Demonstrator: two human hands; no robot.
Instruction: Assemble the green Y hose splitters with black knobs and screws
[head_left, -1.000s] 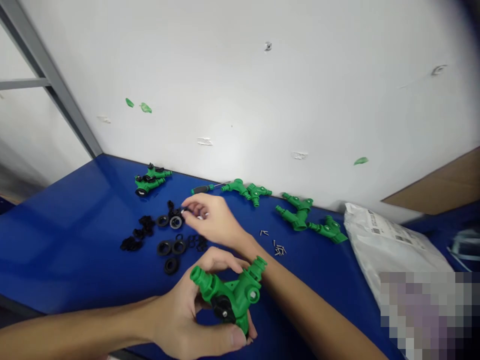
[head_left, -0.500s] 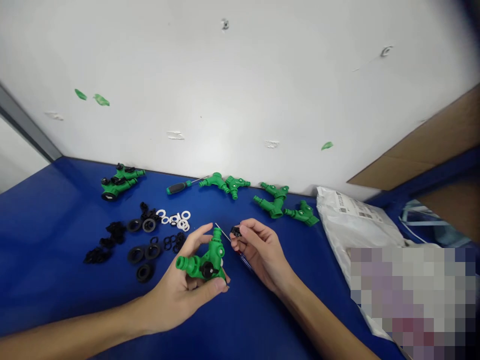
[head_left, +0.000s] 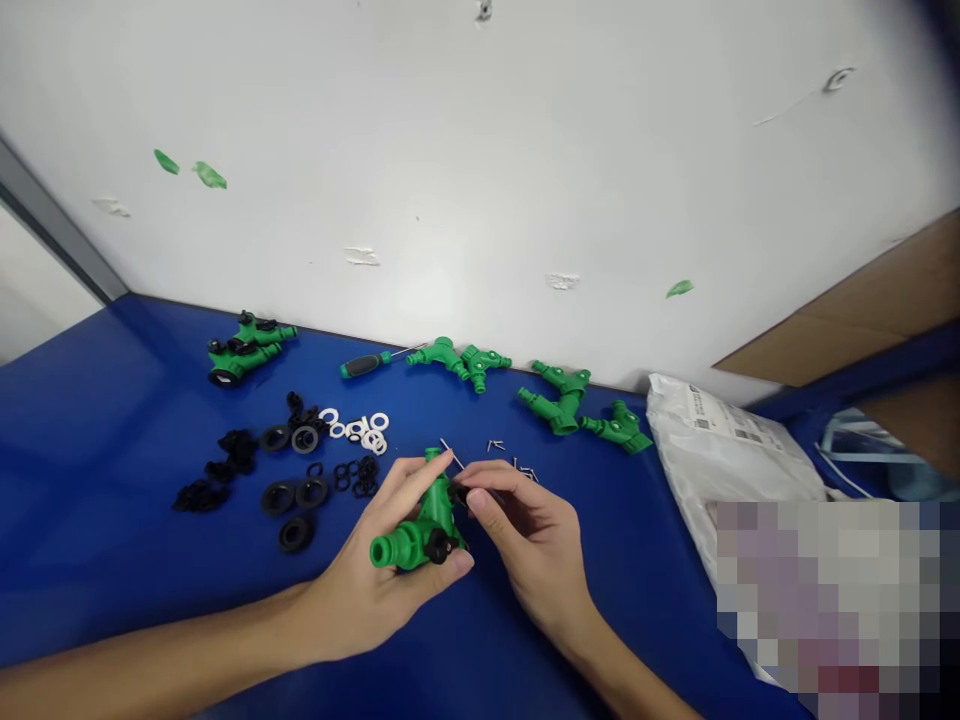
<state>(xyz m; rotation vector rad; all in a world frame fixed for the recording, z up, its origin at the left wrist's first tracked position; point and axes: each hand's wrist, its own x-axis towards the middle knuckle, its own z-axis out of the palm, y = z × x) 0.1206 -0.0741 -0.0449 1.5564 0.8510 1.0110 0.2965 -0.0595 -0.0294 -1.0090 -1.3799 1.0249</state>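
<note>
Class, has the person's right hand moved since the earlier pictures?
Yes: the right hand has moved rightward, farther from the round black rubber washer.

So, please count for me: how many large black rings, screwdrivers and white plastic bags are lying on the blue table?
Large black rings: 5
Screwdrivers: 1
White plastic bags: 1
Total: 7

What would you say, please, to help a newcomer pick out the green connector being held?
On the blue bench, look at the middle, below the white wall. The green plastic branched connector sits in the left hand, the only one held, with a black fitting on its side.
</note>
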